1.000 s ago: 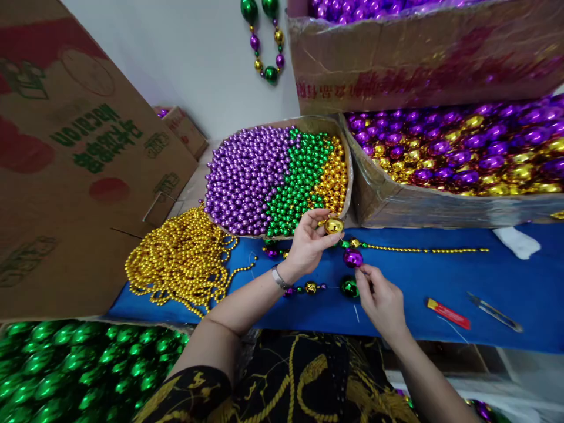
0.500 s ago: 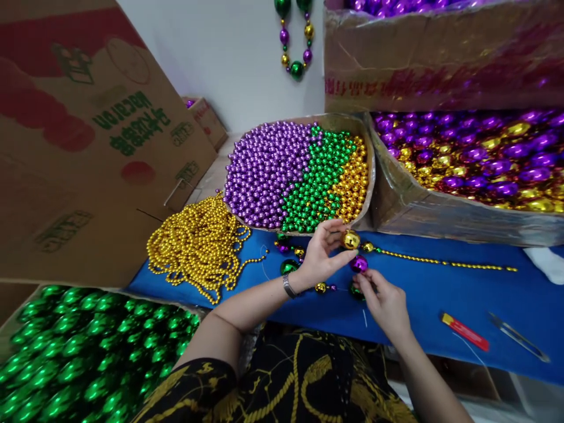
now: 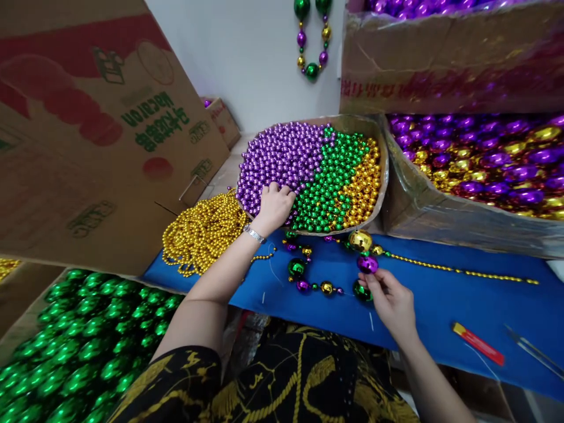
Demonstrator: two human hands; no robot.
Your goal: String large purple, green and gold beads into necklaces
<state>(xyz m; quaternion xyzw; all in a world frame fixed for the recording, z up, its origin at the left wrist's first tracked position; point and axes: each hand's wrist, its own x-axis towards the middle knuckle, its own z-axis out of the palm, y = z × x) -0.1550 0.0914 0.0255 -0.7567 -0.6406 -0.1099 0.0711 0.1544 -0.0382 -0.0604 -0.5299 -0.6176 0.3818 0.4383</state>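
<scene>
My left hand (image 3: 275, 205) reaches into a shallow cardboard tray (image 3: 382, 154) of small purple, green and gold beads, fingers curled down onto the purple beads (image 3: 282, 158). What the fingers grip is hidden. My right hand (image 3: 390, 299) pinches close under a large purple bead (image 3: 367, 264) of a half-strung necklace lying on the blue table (image 3: 440, 299). A large gold bead (image 3: 360, 240) sits just above the purple bead, and a thin gold strand (image 3: 458, 270) runs off to the right. More strung beads, among them a green one (image 3: 296, 267), curve to the left.
A heap of gold bead strands (image 3: 202, 232) lies left of the tray. Boxes of large purple and gold beads (image 3: 484, 158) stand at right, a box of green beads (image 3: 88, 341) at lower left. A red lighter (image 3: 478, 343) and snips (image 3: 533, 351) lie at right.
My left hand let go of the large gold bead and moved up and left into the tray's purple beads. The right hand stays at the purple bead. The camera view shifted left.
</scene>
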